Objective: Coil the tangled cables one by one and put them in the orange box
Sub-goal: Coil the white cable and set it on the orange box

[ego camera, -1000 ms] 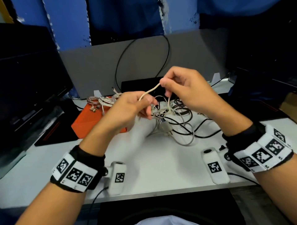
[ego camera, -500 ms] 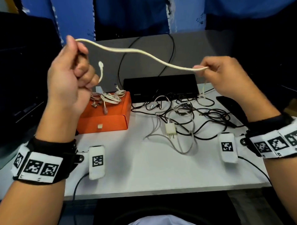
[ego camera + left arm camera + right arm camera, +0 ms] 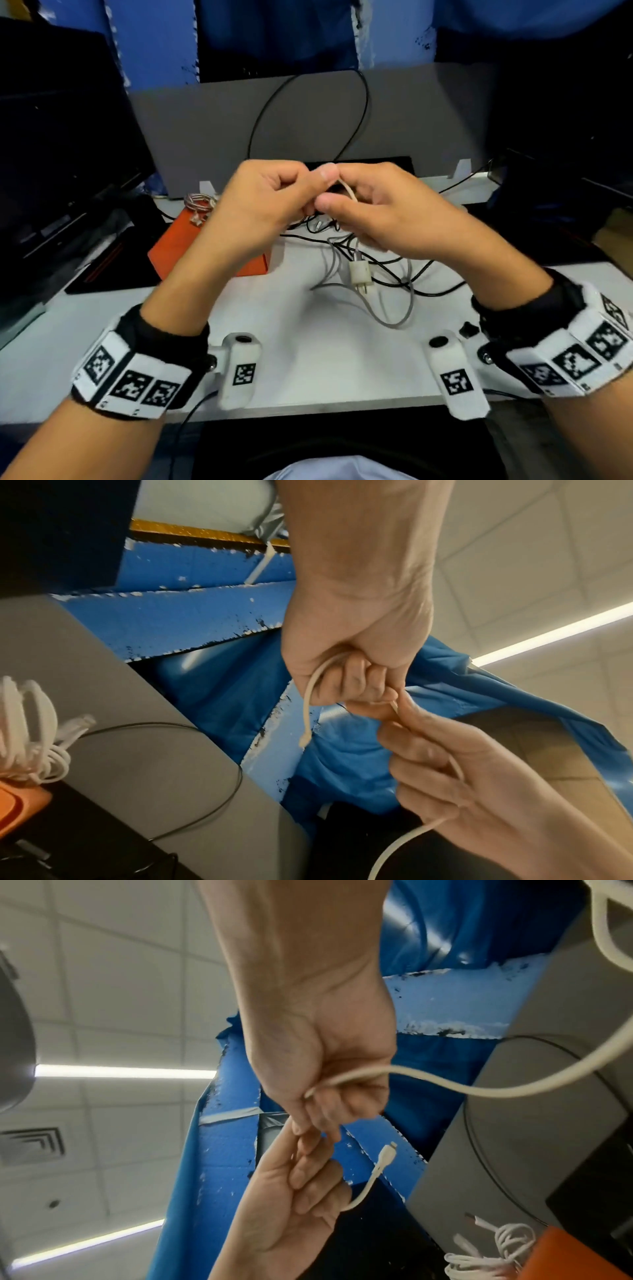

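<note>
Both hands meet above the table, each gripping one cream cable (image 3: pixel 349 192). My left hand (image 3: pixel 294 192) holds it in a fist near its end, and the short tail with the connector (image 3: pixel 304 739) hangs out below. My right hand (image 3: pixel 363 205) pinches the same cable (image 3: pixel 445 1085) right against the left fingers, while the rest trails down to the tangle (image 3: pixel 376 267) of black, grey and white cables with a white charger plug (image 3: pixel 359 274). The orange box (image 3: pixel 178 246) lies left of the hands with coiled cables (image 3: pixel 200 204) on it.
A dark monitor (image 3: pixel 51 154) stands at the left and a grey partition (image 3: pixel 308 130) at the back, with a black cable looped up it. A flat black device (image 3: pixel 394 164) lies behind the tangle. The white table (image 3: pixel 325 359) ends just before my wrists.
Half a second ago my hands were raised and wide apart with the cream cable stretched between them. Now they have come together lower, over the tangle.
</note>
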Demonstrator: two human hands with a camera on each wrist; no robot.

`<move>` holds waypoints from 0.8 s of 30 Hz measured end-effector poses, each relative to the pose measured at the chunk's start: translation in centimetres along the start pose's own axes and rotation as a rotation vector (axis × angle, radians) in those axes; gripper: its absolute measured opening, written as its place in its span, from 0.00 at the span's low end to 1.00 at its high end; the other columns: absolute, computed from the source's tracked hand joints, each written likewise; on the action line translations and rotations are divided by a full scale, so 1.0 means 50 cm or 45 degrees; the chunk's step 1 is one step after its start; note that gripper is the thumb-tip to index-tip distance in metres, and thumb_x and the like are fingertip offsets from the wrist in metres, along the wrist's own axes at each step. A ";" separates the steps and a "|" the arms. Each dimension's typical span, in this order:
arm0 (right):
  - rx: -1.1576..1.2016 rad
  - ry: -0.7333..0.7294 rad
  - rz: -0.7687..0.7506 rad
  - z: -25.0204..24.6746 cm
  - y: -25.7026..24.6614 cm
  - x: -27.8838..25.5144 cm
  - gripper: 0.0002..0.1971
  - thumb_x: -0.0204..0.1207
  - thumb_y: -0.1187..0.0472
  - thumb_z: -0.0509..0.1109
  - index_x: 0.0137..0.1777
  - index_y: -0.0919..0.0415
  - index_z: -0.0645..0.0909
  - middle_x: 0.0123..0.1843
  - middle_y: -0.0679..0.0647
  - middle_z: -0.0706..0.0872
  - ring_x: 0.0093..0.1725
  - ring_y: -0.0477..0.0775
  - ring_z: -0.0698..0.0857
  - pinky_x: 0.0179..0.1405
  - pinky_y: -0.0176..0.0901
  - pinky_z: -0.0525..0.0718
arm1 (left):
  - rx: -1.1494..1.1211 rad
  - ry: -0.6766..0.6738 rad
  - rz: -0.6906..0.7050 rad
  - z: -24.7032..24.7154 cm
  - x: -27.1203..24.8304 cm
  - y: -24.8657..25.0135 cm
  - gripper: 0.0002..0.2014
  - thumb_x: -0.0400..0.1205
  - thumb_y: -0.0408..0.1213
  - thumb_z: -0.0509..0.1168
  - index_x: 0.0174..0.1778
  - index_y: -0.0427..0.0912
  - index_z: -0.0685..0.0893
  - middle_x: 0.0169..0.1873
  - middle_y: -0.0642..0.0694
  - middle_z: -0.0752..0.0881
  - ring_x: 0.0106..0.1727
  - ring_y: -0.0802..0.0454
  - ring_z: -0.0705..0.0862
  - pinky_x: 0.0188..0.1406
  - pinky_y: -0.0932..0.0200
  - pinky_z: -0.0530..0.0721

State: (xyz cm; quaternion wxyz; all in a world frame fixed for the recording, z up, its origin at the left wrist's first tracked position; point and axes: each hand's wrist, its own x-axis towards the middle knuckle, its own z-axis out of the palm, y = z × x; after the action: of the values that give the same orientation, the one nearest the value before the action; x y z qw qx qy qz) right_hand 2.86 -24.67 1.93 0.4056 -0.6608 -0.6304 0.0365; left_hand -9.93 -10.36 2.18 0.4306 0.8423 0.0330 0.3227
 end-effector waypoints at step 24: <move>-0.110 0.156 -0.004 -0.070 0.001 -0.011 0.15 0.89 0.47 0.64 0.60 0.51 0.89 0.31 0.51 0.74 0.29 0.43 0.70 0.29 0.32 0.68 | -0.575 -0.359 -0.183 -0.030 -0.008 0.005 0.16 0.89 0.46 0.59 0.40 0.41 0.82 0.22 0.50 0.69 0.21 0.52 0.71 0.37 0.52 0.87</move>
State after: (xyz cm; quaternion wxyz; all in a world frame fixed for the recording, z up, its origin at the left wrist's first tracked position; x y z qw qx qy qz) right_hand 4.76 -26.86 3.98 0.4146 -0.6778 -0.6063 -0.0319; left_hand -11.15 -9.60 2.81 0.6296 0.7571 -0.0404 0.1699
